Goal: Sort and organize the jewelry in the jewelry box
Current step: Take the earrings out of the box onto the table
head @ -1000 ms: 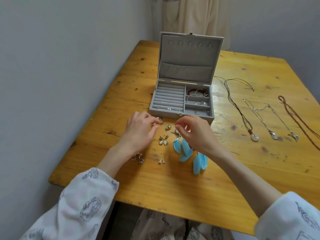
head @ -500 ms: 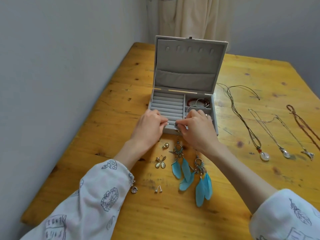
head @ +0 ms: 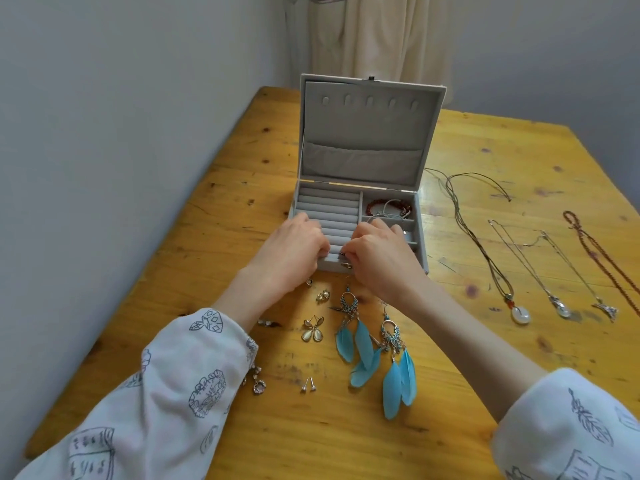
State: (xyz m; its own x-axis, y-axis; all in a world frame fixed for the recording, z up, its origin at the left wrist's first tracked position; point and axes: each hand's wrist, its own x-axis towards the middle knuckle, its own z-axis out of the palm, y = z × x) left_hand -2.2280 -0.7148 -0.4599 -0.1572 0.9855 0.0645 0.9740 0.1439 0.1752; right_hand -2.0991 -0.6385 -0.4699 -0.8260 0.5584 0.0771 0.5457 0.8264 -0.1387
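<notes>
The jewelry box [head: 360,147] is pale grey inside and out, standing on a honey-yellow pine tabletop [head: 502,358] flecked with dark knots. The feather earrings [head: 377,355] are bright turquoise blue with silver filigree, and a dark red bead bracelet [head: 388,206] lies in one compartment. The sleeves [head: 166,403] are white, printed with dark line drawings.
</notes>
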